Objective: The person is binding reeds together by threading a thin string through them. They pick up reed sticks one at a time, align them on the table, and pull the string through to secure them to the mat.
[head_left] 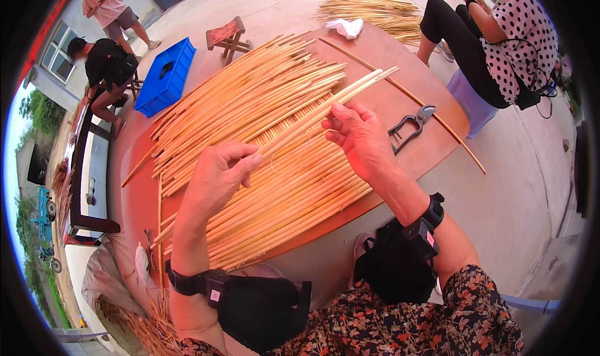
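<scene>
Floral clothing (406,326) lies nearest, left hand (224,172) and right hand (361,136) pinching 2 pale sticks (295,129) above piled rods (240,100).

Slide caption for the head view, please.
Left hand and right hand hold pale sticks over a stick pile on the table, shears nearby.

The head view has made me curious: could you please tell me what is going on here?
The left hand holds the near end of some pale sticks, while the right hand grips them farther along. They are above a table spread with many loose sticks. Metal cutters lie on the table, right of the right hand.
</scene>
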`<state>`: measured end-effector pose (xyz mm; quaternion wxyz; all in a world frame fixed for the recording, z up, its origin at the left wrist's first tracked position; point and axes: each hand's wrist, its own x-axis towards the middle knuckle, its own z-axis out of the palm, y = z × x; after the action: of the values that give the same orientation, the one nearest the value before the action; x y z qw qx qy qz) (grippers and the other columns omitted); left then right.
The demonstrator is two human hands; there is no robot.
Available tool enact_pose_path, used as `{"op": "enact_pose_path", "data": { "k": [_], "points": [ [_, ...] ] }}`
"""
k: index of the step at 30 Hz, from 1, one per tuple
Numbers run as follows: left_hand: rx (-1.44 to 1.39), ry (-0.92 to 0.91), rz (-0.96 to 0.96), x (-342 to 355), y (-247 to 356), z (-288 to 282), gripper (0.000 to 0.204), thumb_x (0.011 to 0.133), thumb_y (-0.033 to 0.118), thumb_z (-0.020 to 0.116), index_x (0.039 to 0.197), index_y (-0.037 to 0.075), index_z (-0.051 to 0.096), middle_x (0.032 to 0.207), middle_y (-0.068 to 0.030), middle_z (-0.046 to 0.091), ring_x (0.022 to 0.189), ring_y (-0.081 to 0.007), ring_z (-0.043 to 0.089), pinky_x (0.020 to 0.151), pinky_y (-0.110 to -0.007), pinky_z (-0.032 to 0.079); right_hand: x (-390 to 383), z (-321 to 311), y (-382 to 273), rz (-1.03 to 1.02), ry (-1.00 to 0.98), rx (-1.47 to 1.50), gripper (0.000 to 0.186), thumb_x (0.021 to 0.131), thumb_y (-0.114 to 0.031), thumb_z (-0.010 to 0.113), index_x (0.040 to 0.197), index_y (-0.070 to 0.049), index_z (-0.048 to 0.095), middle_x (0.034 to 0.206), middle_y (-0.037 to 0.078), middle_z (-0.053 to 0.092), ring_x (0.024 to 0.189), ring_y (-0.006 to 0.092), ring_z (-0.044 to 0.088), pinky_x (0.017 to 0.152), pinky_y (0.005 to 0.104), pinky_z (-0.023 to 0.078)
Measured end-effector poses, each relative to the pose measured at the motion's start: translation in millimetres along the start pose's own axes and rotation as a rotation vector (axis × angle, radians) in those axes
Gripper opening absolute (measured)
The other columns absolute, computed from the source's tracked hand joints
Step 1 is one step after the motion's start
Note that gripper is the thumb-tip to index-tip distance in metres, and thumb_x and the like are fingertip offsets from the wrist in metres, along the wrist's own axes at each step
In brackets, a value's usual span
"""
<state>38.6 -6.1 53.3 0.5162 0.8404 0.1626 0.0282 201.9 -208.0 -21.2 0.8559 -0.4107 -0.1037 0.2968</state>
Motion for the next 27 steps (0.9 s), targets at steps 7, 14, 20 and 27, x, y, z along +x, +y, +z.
{"op": "enact_pose_path", "data": {
  "k": [7, 14, 20, 27],
  "points": [
    [-0.023, -0.010, -0.062, -6, 1, 2, 0.023, 0.098, 0.016, 0.066, 0.104, -0.004, 0.073, 0.077, -0.0011, 0.062, 0.060, -0.0074, 0.057, 0.056, -0.023, 0.046, -2, 1, 4, 0.030, 0.035, -0.088, 0.016, 0.099, -0.020, 0.068, 0.104, -0.005, 0.066, 0.092, 0.003, 0.070, 0.081, 0.0129, 0.069, 0.071, 0.0254, 0.057],
    [-0.020, -0.013, -0.064, -3, -6, -1, 0.022, 0.099, 0.016, 0.064, 0.103, -0.004, 0.073, 0.076, -0.0009, 0.063, 0.061, -0.0074, 0.057, 0.056, -0.022, 0.045, -4, 4, 5, 0.023, 0.013, -0.092, 0.016, 0.098, -0.020, 0.070, 0.103, -0.005, 0.067, 0.095, 0.004, 0.071, 0.081, 0.0135, 0.071, 0.070, 0.0259, 0.060],
    [0.078, 0.109, 0.020, -4, -8, 0, 0.022, 0.098, 0.014, 0.066, 0.107, -0.005, 0.073, 0.076, -0.0032, 0.065, 0.063, -0.0099, 0.059, 0.060, -0.024, 0.049, -7, 8, 4, 0.048, 0.014, -0.048, 0.016, 0.099, -0.017, 0.068, 0.104, -0.003, 0.065, 0.095, 0.006, 0.070, 0.084, 0.0164, 0.071, 0.074, 0.0295, 0.062],
    [0.661, 0.480, 0.481, 2, 0, 13, 0.019, 0.088, 0.010, 0.074, 0.107, 0.004, 0.074, 0.087, -0.0082, 0.065, 0.079, -0.0268, 0.063, 0.072, -0.035, 0.051, -5, 5, 9, 0.060, 0.063, 0.106, 0.015, 0.099, -0.015, 0.067, 0.105, -0.002, 0.063, 0.097, 0.009, 0.069, 0.086, 0.0199, 0.072, 0.081, 0.0327, 0.062]
  ]
}}
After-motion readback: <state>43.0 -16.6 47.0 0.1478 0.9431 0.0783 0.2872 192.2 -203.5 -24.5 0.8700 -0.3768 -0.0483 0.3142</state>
